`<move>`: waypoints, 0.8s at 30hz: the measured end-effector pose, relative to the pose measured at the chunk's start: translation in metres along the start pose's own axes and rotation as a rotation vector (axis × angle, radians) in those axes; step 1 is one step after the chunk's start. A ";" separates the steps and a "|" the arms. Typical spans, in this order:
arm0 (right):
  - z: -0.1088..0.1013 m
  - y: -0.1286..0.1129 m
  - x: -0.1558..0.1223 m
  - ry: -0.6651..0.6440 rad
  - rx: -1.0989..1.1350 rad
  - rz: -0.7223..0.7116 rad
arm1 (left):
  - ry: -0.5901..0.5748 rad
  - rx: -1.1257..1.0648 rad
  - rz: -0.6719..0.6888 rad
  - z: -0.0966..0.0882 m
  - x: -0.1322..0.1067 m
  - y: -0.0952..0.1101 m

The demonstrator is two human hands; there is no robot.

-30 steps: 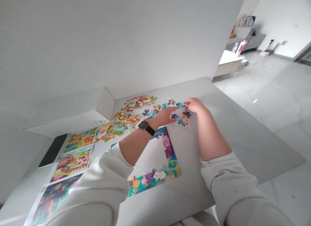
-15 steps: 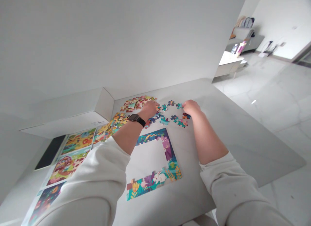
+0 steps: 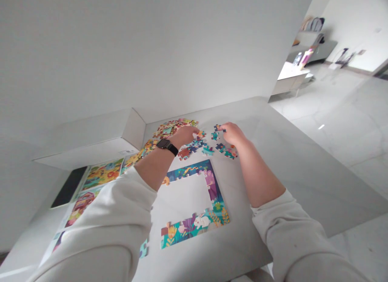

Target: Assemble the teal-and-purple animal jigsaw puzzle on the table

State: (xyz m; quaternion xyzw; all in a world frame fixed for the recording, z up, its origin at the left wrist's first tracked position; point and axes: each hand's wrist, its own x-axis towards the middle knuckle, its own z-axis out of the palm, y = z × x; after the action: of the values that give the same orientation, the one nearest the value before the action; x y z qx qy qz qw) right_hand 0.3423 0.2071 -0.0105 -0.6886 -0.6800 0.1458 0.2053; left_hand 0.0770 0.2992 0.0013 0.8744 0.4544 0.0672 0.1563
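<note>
Our left hand [image 3: 185, 137] curled and our right hand [image 3: 233, 133] bunched over loose jigsaw pieces [image 3: 197, 149]; we could not tell any pinch; these lay handy beside the part-built border [image 3: 189, 170] on the table [image 3: 303, 172].

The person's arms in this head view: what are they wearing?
The left sleeve and right sleeve are loose and off-white, ending partway along the forearms. A black smartwatch sits on the left wrist. The left hand and right hand are bare, without gloves.
</note>
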 end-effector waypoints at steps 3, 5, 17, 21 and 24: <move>0.004 -0.006 0.000 0.003 -0.017 -0.068 | -0.090 -0.055 0.085 -0.001 -0.006 0.006; 0.008 -0.012 0.000 0.005 -0.028 -0.124 | -0.065 -0.038 0.107 -0.003 -0.007 0.005; 0.050 -0.044 -0.015 -0.067 -0.196 -0.264 | -0.025 0.141 0.104 -0.005 -0.029 -0.012; 0.046 -0.041 -0.014 -0.025 -0.160 -0.188 | -0.020 0.095 0.034 -0.011 -0.030 -0.022; 0.045 -0.041 -0.013 -0.006 -0.134 -0.211 | -0.112 0.133 0.086 -0.013 -0.034 -0.027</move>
State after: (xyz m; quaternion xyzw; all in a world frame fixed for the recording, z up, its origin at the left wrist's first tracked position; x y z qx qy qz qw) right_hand 0.2844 0.1976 -0.0313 -0.6250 -0.7575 0.0793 0.1710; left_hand 0.0333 0.2891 0.0057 0.9039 0.4106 -0.0057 0.1200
